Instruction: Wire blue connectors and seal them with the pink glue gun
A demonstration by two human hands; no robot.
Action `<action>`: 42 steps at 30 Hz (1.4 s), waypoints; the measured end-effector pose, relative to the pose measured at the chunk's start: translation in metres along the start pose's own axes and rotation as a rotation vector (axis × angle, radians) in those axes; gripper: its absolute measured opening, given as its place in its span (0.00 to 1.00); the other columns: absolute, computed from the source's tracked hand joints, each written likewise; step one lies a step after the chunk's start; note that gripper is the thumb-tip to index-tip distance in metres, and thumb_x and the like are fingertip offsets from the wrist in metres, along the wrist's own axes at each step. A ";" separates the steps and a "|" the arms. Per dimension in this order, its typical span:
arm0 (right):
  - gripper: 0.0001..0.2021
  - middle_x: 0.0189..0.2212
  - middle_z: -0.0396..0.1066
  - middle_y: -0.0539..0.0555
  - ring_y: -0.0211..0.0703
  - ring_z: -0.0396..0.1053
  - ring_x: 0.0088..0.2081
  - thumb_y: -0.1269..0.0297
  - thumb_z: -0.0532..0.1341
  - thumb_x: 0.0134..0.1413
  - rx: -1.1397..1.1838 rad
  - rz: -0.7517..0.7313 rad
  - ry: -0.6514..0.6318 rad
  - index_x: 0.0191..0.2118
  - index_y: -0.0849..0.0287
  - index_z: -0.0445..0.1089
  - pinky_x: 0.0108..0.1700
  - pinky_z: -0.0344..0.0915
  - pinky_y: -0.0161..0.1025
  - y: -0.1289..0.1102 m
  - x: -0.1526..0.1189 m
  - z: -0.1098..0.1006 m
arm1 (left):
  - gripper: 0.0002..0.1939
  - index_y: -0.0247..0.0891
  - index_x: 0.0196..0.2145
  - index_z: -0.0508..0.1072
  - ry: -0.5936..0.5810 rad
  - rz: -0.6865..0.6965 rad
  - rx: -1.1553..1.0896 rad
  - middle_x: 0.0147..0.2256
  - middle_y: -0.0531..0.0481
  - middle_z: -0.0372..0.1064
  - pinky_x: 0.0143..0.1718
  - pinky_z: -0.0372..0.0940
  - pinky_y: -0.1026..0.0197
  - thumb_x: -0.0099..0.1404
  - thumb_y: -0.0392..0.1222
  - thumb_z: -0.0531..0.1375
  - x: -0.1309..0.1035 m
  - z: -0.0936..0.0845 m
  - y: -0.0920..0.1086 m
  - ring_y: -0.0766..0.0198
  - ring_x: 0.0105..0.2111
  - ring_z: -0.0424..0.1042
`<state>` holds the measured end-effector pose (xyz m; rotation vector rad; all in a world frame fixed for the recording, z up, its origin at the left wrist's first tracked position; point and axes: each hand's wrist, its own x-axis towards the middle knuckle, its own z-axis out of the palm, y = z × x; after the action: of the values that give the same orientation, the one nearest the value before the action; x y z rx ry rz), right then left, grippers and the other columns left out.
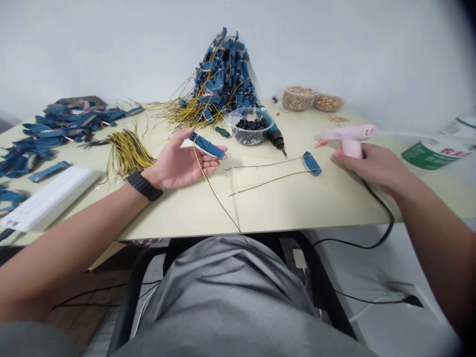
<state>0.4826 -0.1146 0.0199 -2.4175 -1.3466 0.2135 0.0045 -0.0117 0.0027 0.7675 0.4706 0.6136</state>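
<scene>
My left hand (182,161) is palm up and holds a short blue strip (207,145) with a pale edge across its thumb and fingers. A thin yellow-and-black wire (213,193) runs from the strip down to the table's front edge. My right hand (381,163) is wrapped round the handle of a pink hot glue gun (349,134), whose nozzle points left. Between the hands lies another blue piece (312,163), with two thin wires stretching left over the table.
A tall pile of blue pieces with wires (225,74) stands at the back, near a clear tub of small black parts (252,130) and a power screwdriver (275,136). More blue strips (67,121), a yellow wire bundle (128,153) and a white power strip (52,196) lie left.
</scene>
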 end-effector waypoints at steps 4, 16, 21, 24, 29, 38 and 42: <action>0.13 0.32 0.76 0.55 0.50 0.70 0.33 0.58 0.75 0.74 0.106 0.081 0.046 0.35 0.53 0.78 0.43 0.63 0.53 -0.009 0.012 0.003 | 0.47 0.15 0.58 0.83 -0.037 -0.038 -0.018 0.45 0.28 0.90 0.48 0.85 0.58 0.88 0.70 0.48 0.000 0.002 -0.001 0.55 0.39 0.90; 0.19 0.33 0.83 0.59 0.35 0.62 0.21 0.87 0.63 0.66 0.873 -0.210 -0.155 0.31 0.57 0.80 0.29 0.58 0.50 -0.110 -0.050 -0.025 | 0.49 0.22 0.58 0.89 -0.127 -0.049 0.173 0.53 0.23 0.89 0.50 0.81 0.57 0.86 0.77 0.53 0.008 -0.022 -0.008 0.54 0.42 0.88; 0.12 0.31 0.85 0.57 0.35 0.59 0.19 0.78 0.65 0.72 0.954 -0.523 -0.397 0.37 0.60 0.82 0.21 0.50 0.42 -0.155 -0.062 -0.007 | 0.49 0.26 0.59 0.89 -0.128 0.011 0.254 0.52 0.23 0.89 0.56 0.81 0.49 0.85 0.80 0.53 0.010 -0.030 -0.012 0.46 0.45 0.89; 0.06 0.29 0.81 0.53 0.36 0.59 0.19 0.72 0.69 0.72 0.915 -0.607 -0.465 0.42 0.60 0.86 0.19 0.47 0.41 -0.167 -0.062 0.011 | 0.48 0.27 0.56 0.90 -0.131 0.040 0.261 0.54 0.23 0.89 0.56 0.81 0.50 0.85 0.80 0.54 0.011 -0.030 -0.015 0.47 0.45 0.90; 0.06 0.33 0.84 0.53 0.37 0.58 0.20 0.61 0.78 0.69 0.904 -0.662 -0.505 0.45 0.55 0.84 0.20 0.54 0.42 -0.169 -0.062 0.036 | 0.47 0.30 0.54 0.90 -0.144 0.045 0.265 0.54 0.24 0.89 0.55 0.81 0.52 0.85 0.80 0.55 0.012 -0.026 -0.016 0.48 0.47 0.90; 0.03 0.30 0.84 0.51 0.38 0.58 0.18 0.66 0.76 0.68 0.827 -0.701 -0.486 0.43 0.54 0.82 0.20 0.54 0.43 -0.171 -0.071 0.043 | 0.40 0.36 0.55 0.88 -0.097 0.046 0.257 0.52 0.31 0.91 0.52 0.81 0.51 0.85 0.78 0.58 0.010 -0.017 -0.019 0.51 0.42 0.89; 0.04 0.28 0.83 0.52 0.39 0.59 0.18 0.72 0.72 0.68 0.807 -0.676 -0.477 0.39 0.56 0.82 0.21 0.55 0.45 -0.175 -0.076 0.042 | 0.41 0.37 0.54 0.88 -0.107 0.053 0.269 0.51 0.32 0.91 0.50 0.81 0.52 0.85 0.80 0.57 0.011 -0.018 -0.021 0.52 0.39 0.88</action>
<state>0.2912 -0.0854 0.0451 -1.2131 -1.7373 0.9640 0.0087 -0.0074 -0.0258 1.0657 0.4398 0.5615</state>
